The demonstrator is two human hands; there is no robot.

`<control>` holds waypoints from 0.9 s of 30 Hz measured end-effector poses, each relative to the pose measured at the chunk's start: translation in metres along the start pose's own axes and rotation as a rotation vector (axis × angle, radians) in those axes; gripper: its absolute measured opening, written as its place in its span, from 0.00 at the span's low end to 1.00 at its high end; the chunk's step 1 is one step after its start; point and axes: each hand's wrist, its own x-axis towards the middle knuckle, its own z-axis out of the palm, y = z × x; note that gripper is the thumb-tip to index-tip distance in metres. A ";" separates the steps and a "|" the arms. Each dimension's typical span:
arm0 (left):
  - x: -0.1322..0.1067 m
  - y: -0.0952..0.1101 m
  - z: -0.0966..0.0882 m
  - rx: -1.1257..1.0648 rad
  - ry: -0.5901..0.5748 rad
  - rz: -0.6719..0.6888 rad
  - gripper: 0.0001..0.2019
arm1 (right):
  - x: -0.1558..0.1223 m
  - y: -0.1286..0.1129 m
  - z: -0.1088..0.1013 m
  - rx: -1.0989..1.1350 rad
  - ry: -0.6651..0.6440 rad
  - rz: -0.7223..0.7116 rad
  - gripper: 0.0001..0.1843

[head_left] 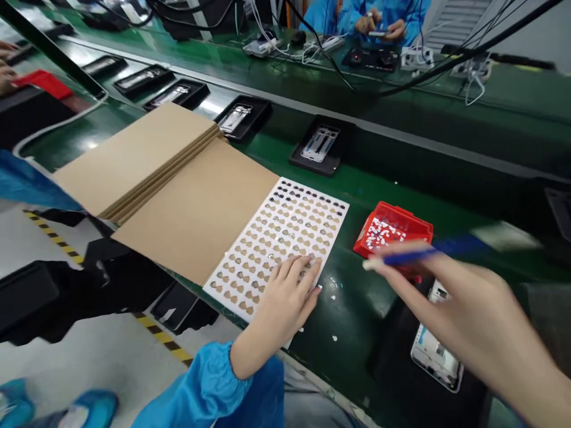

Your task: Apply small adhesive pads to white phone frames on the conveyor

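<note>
My left hand point(285, 291) lies palm down with its fingers stretched over a white sheet point(250, 246) of small die-cut shapes, many showing brown card and some black along the far end. My right hand point(464, 291) is raised over the right side of the bench, fingers closed around a blue-handled brush point(410, 257), smeared by motion, with a pale wide end pointing right. A small whitish tip shows at the thumb and fingertips. Below this hand, partly hidden, lies an opened phone point(437, 351) on a black tray. Just beyond it stands a red bin point(404, 219) with small white pieces inside.
Brown cardboard sheets point(147, 154) are stacked at the left and beneath the white sheet. Phone frames in black trays point(328, 134) line the bench's far side. Loose white bits dot the green bench point(352, 309). Cables point(428, 83) hang across the back, where a co-worker's hands point(379, 25) show.
</note>
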 end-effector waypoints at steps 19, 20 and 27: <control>0.022 -0.002 -0.017 -0.220 0.088 0.018 0.09 | 0.030 0.006 0.006 0.659 -0.179 0.411 0.21; 0.027 0.004 -0.025 -0.336 0.105 -0.003 0.08 | 0.014 0.002 0.001 0.736 -0.173 0.465 0.22; 0.043 0.075 -0.037 -1.018 0.055 -0.156 0.06 | -0.082 -0.024 -0.011 0.716 0.164 0.460 0.14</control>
